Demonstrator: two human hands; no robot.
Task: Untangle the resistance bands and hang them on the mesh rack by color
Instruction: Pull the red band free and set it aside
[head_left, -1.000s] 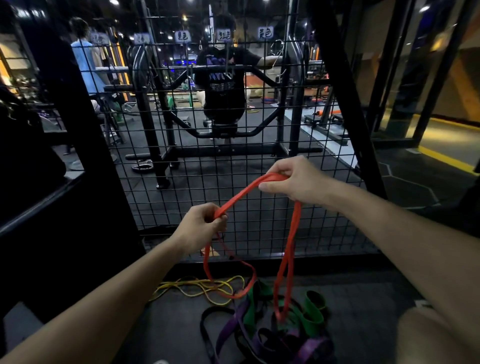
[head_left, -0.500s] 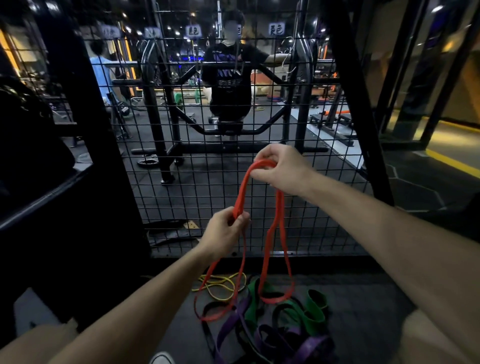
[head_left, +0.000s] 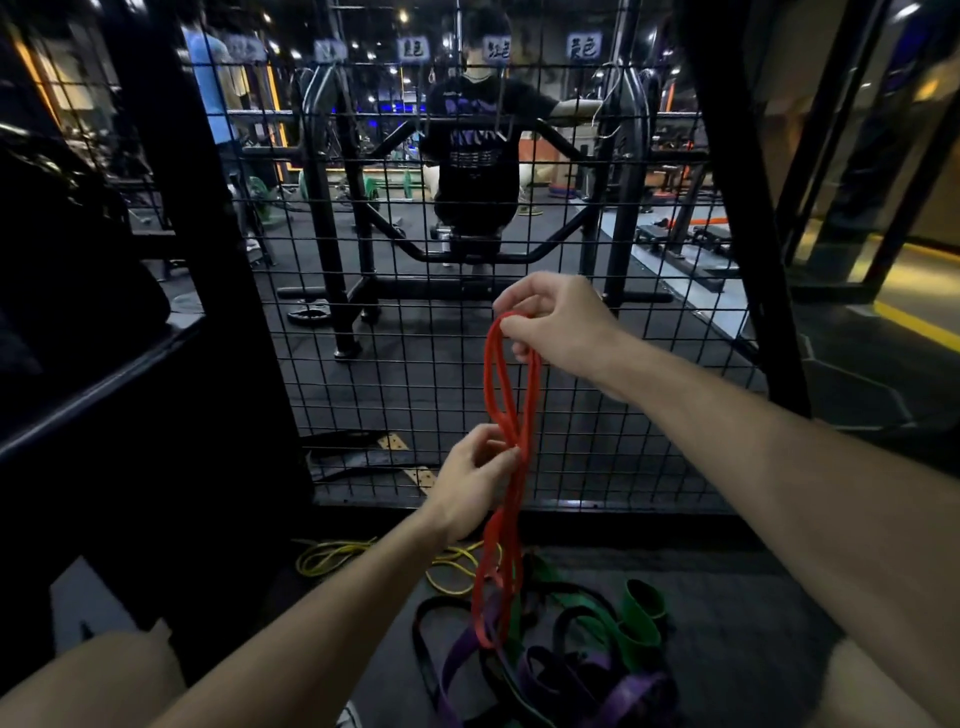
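As both hands (head_left: 556, 322) pinch, red band (head_left: 511, 395) hanging

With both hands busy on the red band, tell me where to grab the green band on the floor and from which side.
Take the green band at its upright loop on the right edge of the pile, coming from the right and above. That loop stands clear, while its other end runs under the purple bands and black band.

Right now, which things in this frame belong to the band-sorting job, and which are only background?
Part of the job:
- red band, held by right hand and left hand
- yellow band
- green bands
- purple bands
- mesh rack

Just background:
- weight machine frame behind the mesh
- weight plate on the floor
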